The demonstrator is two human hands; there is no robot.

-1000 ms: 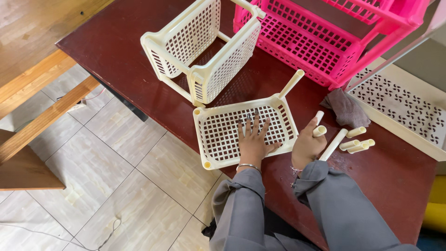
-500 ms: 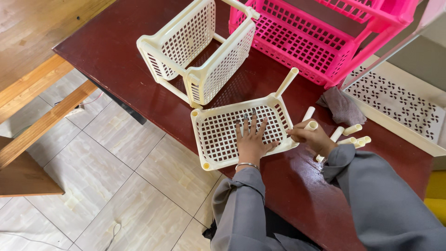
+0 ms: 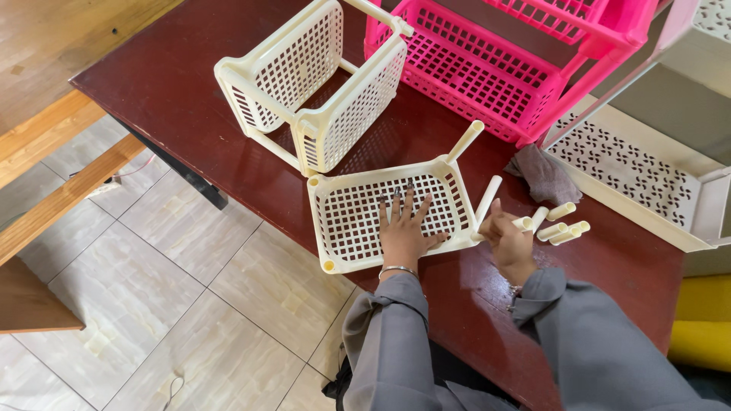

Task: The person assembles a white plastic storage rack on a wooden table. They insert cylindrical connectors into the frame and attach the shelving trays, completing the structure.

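Observation:
A cream perforated plastic tray (image 3: 358, 221) lies flat on the dark red table (image 3: 175, 84). My left hand (image 3: 403, 228) presses flat on its grid, fingers spread. At the tray's right near corner my right hand (image 3: 509, 240) grips a cream plastic tube (image 3: 487, 199) that stands tilted against that corner. Another cream tube (image 3: 466, 140) sticks up from the tray's far right corner. Several short cream tubes (image 3: 562, 228) lie loose on the table just right of my right hand.
A partly assembled cream two-tier rack (image 3: 312, 84) lies on its side behind the tray. A pink rack (image 3: 502, 68) stands at the back, a grey cloth (image 3: 544, 175) beside it. A cream patterned panel (image 3: 632, 179) lies at right. Tiled floor (image 3: 190, 304) and a wooden bench (image 3: 53, 190) are at left.
My right hand has moved left from the loose tubes to the tray's right near corner, bringing one tube with it. My left hand has stayed on the grid.

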